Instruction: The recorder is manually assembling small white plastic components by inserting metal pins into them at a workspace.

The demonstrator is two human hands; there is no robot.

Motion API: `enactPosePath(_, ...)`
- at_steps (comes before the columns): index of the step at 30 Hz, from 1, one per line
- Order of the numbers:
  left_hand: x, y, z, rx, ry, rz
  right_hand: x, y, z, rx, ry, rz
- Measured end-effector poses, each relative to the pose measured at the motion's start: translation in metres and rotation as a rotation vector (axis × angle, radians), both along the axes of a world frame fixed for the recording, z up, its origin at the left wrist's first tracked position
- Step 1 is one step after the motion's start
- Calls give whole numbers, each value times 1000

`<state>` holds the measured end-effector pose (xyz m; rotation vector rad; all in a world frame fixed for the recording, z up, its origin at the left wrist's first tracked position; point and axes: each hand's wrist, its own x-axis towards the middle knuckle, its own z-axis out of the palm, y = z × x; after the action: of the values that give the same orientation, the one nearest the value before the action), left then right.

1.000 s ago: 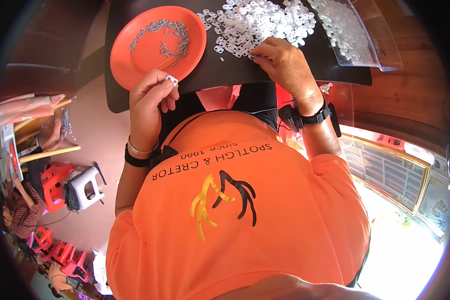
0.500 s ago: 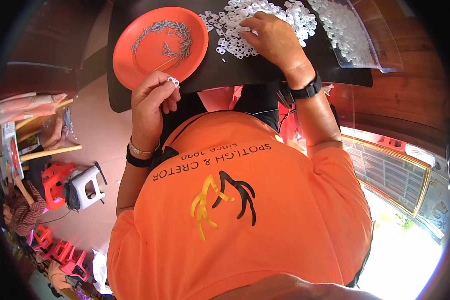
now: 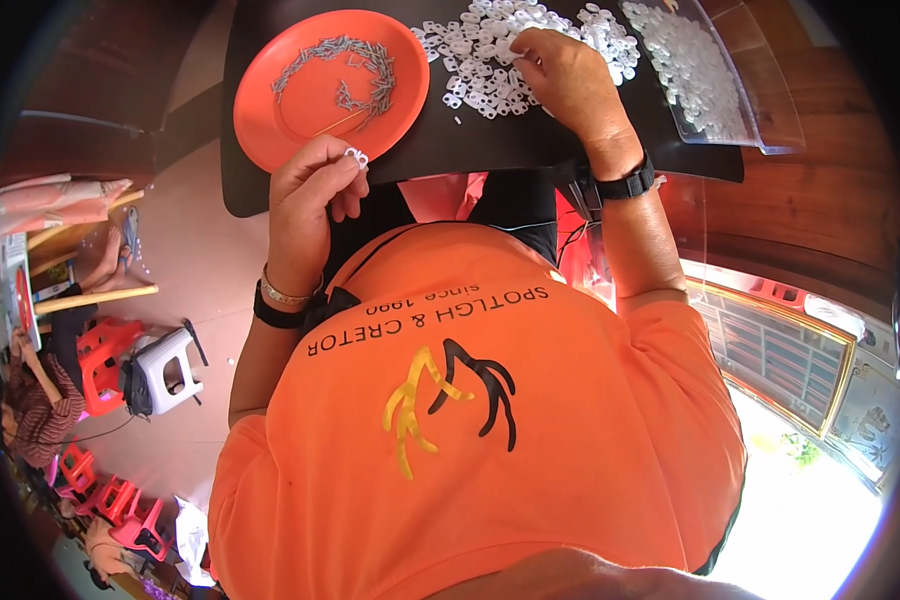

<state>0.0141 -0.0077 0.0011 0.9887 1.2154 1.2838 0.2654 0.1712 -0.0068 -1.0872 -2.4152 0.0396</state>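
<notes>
My left hand (image 3: 315, 190) is closed near the front edge of the black table, thumb and forefinger pinching a small white plastic piece with two holes (image 3: 357, 158). Just beyond it sits an orange-red plate (image 3: 300, 110) bearing many small grey metal pins (image 3: 373, 65) and a thin stick (image 3: 342, 125). Over the near right part of a heap of similar white pieces (image 3: 480, 75) is my right hand (image 3: 570, 80), its thumb and fingertips drawn together. Whatever lies between those fingertips is too small to make out.
A clear plastic tray (image 3: 760, 140) filled with translucent white pieces (image 3: 685, 75) stands at the right of the black table (image 3: 450, 150). On the floor to the left are a white stool (image 3: 167, 370) and red stools (image 3: 105, 365). Another person (image 3: 45, 420) sits at the far left.
My right hand has shifted slightly to the right and nearer to me over the heap, and its fingertips have drawn closer together. The left hand keeps its pinch on the white piece.
</notes>
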Motion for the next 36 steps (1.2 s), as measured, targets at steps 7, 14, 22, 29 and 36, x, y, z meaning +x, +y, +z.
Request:
enactPosePath(7, 1, 1, 0, 3, 3, -7, 6, -1, 3, 38, 8, -28)
enactPosePath(14, 1, 1, 0, -1, 8, 7, 0, -2, 6, 156, -112, -55)
enactPosePath(22, -2, -1, -2, -4, -41, 10, -68, -20, 28, -127, 12, 318)
enactPosePath(29, -15, -12, -4, 8, -78, 98, -131, -15, 16, 16, -121, 433)
enactPosePath(36, -27, -20, -9, 8, -125, 137, -152, -8, 23, 204, -327, 630)
